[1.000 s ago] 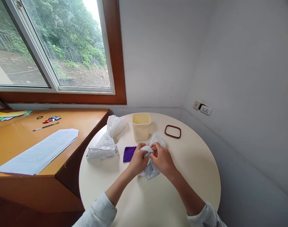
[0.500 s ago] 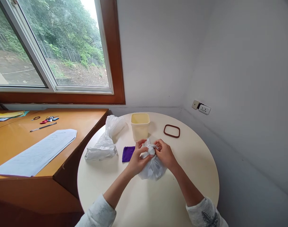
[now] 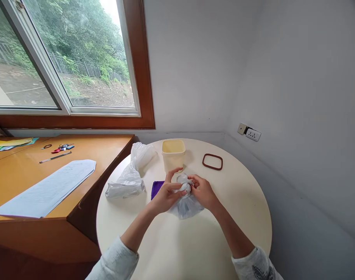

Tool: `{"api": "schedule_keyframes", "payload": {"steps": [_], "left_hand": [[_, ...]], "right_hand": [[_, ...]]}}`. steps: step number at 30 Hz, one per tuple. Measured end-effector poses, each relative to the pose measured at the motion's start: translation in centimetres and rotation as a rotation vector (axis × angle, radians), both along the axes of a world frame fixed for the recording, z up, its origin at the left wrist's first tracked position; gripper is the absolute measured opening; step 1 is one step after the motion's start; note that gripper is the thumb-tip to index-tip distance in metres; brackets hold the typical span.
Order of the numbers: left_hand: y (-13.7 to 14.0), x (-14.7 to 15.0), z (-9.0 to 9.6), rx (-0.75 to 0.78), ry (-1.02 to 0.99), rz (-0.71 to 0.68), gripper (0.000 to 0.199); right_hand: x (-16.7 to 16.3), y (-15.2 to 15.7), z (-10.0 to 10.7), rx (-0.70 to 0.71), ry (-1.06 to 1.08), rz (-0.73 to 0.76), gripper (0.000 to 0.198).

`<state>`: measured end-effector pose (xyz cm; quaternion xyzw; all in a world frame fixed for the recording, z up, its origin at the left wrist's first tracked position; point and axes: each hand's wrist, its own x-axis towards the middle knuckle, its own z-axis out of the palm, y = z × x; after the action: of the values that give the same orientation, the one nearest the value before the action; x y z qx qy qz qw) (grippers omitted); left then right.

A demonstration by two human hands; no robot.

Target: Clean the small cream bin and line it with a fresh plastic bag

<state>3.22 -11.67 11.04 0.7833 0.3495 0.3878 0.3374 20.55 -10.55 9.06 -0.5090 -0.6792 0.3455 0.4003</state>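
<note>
Leftmost, a loose bag (image 3: 127, 179) lies on the round surface (image 3: 241, 202), a purple cloth (image 3: 156, 188) beside it. Left hand (image 3: 165, 194) and right hand (image 3: 203, 191) both pinch the gathered neck of a small bag (image 3: 185, 204): thin, soft, probably slippery, best held at the twist.

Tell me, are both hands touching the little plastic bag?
Touching. The head view shows the left hand and right hand both pinching the bunched top of the plastic bag on the round table.
</note>
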Motion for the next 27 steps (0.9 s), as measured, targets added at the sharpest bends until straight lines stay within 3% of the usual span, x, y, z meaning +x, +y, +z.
{"api": "schedule_keyframes", "payload": {"steps": [5,10,15,17,22,27], "left_hand": [[0.0,-0.2,0.1,-0.021,0.039,0.014,0.036],[0.0,-0.6,1.0,-0.032,0.212,0.11,0.037],[0.2,-0.9,1.2,-0.119,-0.059,-0.103,0.033],[0.3,-0.7,0.9,-0.177,-0.17,-0.119,0.036],[0.6,0.0,-0.4,-0.315,-0.211,0.038,0.045],[0.8,0.6,-1.6,-0.198,-0.161,0.177,0.047]], "right_hand": [[0.1,-0.1,-0.2,0.015,-0.115,0.097,0.015],[0.5,-0.4,0.6,-0.097,0.083,0.177,0.015],[0.7,-0.2,0.2,-0.187,0.209,0.223,0.015],[0.5,-0.1,-0.2,-0.2,0.211,0.215,0.015],[0.5,-0.8,0.6,-0.141,0.188,0.244,0.034],[0.5,-2.0,1.4,-0.253,0.191,0.433,0.052]]}}
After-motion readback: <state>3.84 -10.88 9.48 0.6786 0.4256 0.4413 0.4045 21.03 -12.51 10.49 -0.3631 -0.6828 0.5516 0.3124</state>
